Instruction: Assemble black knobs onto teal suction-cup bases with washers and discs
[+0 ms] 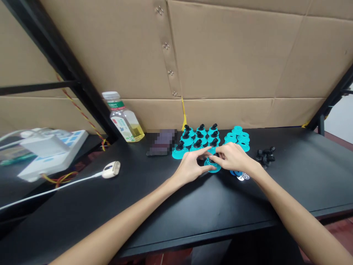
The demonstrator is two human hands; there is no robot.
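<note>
Both my hands meet over a turquoise round base [212, 168] with a black knob piece [213, 161] on it, near the middle of the black table [193, 206]. My left hand [190, 166] and my right hand [230, 156] both have fingertips on this part, which they partly hide. Behind them stand several assembled turquoise bases with black knobs [197, 138] in rows. To my right lie loose turquoise rings [237, 138], a heap of black knob pieces [264, 156], and small blue and silver discs [239, 176] beside my right hand.
A plastic bottle with yellow liquid [124, 119] and a pixelated phone-sized object [162, 141] stand left of the rows. Farther left are a white corded device [111, 169] and a white box [52, 154]. Cardboard sheets [220, 55] and black frame bars rise behind the table.
</note>
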